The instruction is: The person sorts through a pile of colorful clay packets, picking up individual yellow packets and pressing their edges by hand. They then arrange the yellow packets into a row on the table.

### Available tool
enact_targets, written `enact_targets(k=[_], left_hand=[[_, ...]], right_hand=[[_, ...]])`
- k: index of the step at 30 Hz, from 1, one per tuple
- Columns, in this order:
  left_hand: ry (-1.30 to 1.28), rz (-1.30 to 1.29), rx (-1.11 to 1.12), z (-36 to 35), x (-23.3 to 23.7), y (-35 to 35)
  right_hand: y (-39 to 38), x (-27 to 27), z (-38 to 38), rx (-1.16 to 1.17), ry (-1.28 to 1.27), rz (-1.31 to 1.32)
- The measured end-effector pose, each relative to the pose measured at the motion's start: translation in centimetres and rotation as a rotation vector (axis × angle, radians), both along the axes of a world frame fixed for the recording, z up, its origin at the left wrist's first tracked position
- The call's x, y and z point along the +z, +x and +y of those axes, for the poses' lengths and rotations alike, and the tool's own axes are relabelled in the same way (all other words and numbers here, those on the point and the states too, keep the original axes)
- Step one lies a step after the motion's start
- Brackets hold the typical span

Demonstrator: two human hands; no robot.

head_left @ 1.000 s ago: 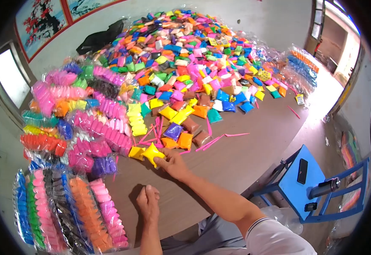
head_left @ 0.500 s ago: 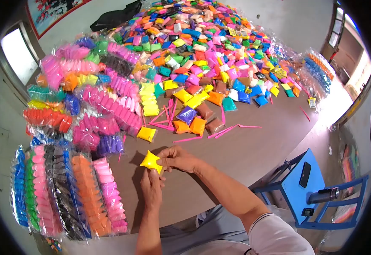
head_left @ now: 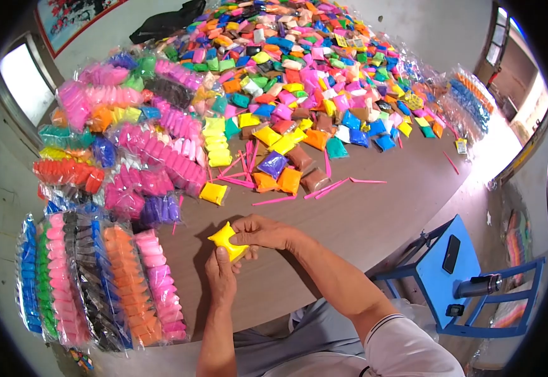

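A small, shiny yellow packet (head_left: 223, 236), plump and pillow-shaped, is held between both hands above the near part of the table. My left hand (head_left: 222, 275) grips its lower edge from below, thumb on the front. From the right, my right hand (head_left: 258, 232) pinches it, with the thumb pressed on its face and the fingers behind, partly hidden. Just beyond the hands lies another yellow packet (head_left: 213, 193). Near it are a purple packet (head_left: 272, 164), orange packets (head_left: 289, 180) and a brown packet (head_left: 314, 180), with pink plastic sticks (head_left: 331, 190) scattered about.
A large heap of colourful packets (head_left: 299, 75) covers the back of the brown table (head_left: 374, 207). Bagged strips of packets (head_left: 132, 286) lie along the left side, more bagged rows (head_left: 154, 144) behind them. At right stands a blue chair (head_left: 440, 276) holding a phone (head_left: 451, 254) and a dark bottle (head_left: 478, 286).
The yellow packet has turned slightly and shifted a little to the right in my hands. My left thumb has moved up on it. The view has tilted slightly.
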State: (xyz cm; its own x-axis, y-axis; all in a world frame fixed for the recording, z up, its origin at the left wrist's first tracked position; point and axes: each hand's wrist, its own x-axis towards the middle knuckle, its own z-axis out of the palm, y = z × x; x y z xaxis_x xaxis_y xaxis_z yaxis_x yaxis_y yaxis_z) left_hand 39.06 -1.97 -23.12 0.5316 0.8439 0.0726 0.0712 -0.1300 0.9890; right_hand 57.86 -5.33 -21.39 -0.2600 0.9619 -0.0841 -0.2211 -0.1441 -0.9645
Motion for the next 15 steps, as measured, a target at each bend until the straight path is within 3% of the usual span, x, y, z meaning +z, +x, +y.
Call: enact_targets(k=[15], left_hand=[[-0.019,-0.017,-0.070,0.2,1.1,-0.4]], right_hand=[[0.9,0.3,-0.4,0.001,-0.043,0.004]])
